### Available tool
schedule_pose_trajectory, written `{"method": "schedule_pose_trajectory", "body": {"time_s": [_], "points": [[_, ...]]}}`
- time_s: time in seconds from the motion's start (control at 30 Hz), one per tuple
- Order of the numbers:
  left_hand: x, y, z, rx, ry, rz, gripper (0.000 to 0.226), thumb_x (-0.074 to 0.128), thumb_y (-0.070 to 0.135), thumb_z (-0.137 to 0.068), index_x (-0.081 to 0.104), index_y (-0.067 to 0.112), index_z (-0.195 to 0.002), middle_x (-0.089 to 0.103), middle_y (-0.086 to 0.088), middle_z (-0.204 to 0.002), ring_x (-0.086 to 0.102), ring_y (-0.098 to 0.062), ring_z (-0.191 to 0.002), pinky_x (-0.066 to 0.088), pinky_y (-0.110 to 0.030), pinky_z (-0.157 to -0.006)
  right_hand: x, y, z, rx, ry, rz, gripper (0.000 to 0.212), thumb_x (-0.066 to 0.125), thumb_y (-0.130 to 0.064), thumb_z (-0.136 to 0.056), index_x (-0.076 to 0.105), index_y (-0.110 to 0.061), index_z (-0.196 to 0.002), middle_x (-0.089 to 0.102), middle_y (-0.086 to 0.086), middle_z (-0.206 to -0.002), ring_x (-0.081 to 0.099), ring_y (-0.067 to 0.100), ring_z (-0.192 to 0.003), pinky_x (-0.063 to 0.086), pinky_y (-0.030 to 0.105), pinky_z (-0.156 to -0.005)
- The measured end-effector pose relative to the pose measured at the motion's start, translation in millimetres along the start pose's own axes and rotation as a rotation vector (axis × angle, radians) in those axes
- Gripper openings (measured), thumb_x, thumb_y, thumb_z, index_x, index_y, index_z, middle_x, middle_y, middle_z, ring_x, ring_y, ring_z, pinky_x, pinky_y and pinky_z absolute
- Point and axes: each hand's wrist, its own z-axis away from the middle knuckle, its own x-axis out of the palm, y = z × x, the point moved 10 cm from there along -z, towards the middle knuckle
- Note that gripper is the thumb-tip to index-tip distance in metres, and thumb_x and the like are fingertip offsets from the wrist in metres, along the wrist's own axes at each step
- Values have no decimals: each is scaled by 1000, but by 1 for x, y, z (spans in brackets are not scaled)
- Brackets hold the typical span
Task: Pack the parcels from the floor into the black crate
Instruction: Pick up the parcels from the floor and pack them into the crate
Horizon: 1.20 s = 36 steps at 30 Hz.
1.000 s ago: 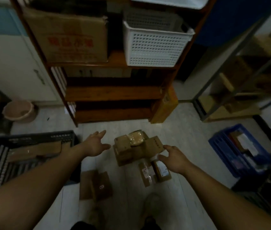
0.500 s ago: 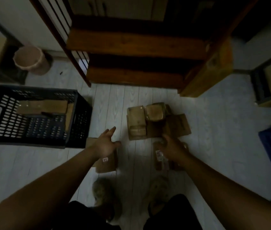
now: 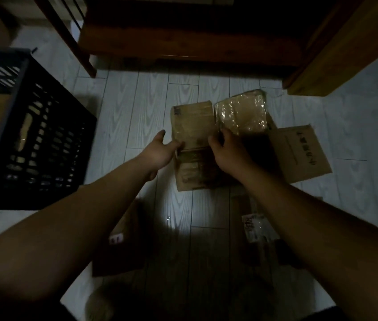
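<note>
Together, both hands grasp one brown parcel [image 3: 192, 123] that lies on the pale plank floor [image 3: 137, 107] in front of the person. The left hand [image 3: 160, 152] holds its left edge, thumb raised and fingers curled against the side. The right hand [image 3: 228, 151] holds the right edge, its fingers curled over the parcel where it meets a plastic-wrapped parcel [image 3: 241, 112] lying just beside it. The brown parcel rests on top of a second taped parcel [image 3: 195, 176], whose near end shows below the hands. A flat cardboard parcel [image 3: 299, 154] with dark print lies to the right, partly under the plastic-wrapped one. Nearer the person, a dim parcel with a white label [image 3: 123, 242] lies under the left forearm, and another labelled parcel [image 3: 256, 228] lies beside the right forearm. The black crate [image 3: 44, 147] stands on the floor to the left, well apart from the pile, with brown cardboard showing inside it and through its slotted wall. A wooden shelf unit [image 3: 183, 40] stands beyond the pile.
</note>
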Motion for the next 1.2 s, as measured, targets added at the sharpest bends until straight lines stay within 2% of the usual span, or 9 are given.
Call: {"method": "schedule_pose_trajectory", "body": {"time_s": [0.1,0.27,0.53,0.63,0.83,0.93,1.0,1.1,1.2], "points": [[17,-4,-26,-2,-13,140,70,49,45,-93,12,28,-150,33,-6,-150,37,-28,-132,37,-46,-105,10,13,-25,-43,51,25,46,40,-45,-98,48,-16,-133,50,9,-134,50,28,-121,39,35,-97],[41,0,-29,46,-94,194,45,40,33,-99,27,33,-142,52,-5,-133,55,-23,-109,47,-30,-68,5,17,-43,-75,73,106,31,45,-37,-97,58,-13,-113,60,8,-111,54,20,-93,39,28,-79],[27,17,38,32,-98,240,52,40,18,-100,21,31,-146,50,-3,-127,57,-13,-94,46,-22,-62,-4,-6,18,67,24,103,32,44,-31,-98,51,-15,-125,56,11,-121,55,28,-108,46,36,-89],[-2,44,92,12,-74,260,51,38,18,-100,21,33,-146,50,0,-123,56,-13,-96,45,-23,-64,-26,-57,65,90,-20,-24,39,42,-31,-100,41,-21,-138,54,5,-118,54,17,-91,42,27,-71],[-78,145,221,65,-37,225,50,40,22,-99,22,34,-144,49,3,-123,53,-2,-91,43,-22,-68,-106,-200,165,36,9,-179,43,45,-29,-98,35,-21,-139,51,0,-118,48,10,-88,42,27,-72],[-125,199,293,106,-13,219,63,52,45,-90,18,44,-143,42,4,-136,50,-11,-110,44,-33,-89,-145,-270,219,44,35,-189,40,44,-29,-99,37,-19,-137,40,-17,-94,39,0,-72,32,17,-56],[-156,230,337,140,-12,185,77,57,60,-76,17,53,-141,38,3,-142,46,-19,-123,43,-43,-97,-165,-315,254,33,37,-223,39,46,-30,-99,38,-18,-135,49,-7,-109,43,2,-77,32,16,-56],[-198,276,395,212,-37,249,66,58,36,-88,23,42,-144,51,1,-130,56,-18,-109,49,-32,-77,-192,-378,304,-11,60,-298,42,51,-30,-96,37,-19,-134,49,2,-126,48,11,-97,40,18,-65],[-233,314,444,304,-65,272,62,54,16,-93,26,33,-146,50,3,-126,56,-9,-99,50,-20,-67,-212,-430,346,-65,69,-383,55,57,-28,-93,29,-25,-140,46,-4,-118,51,10,-97,48,24,-74]]}}
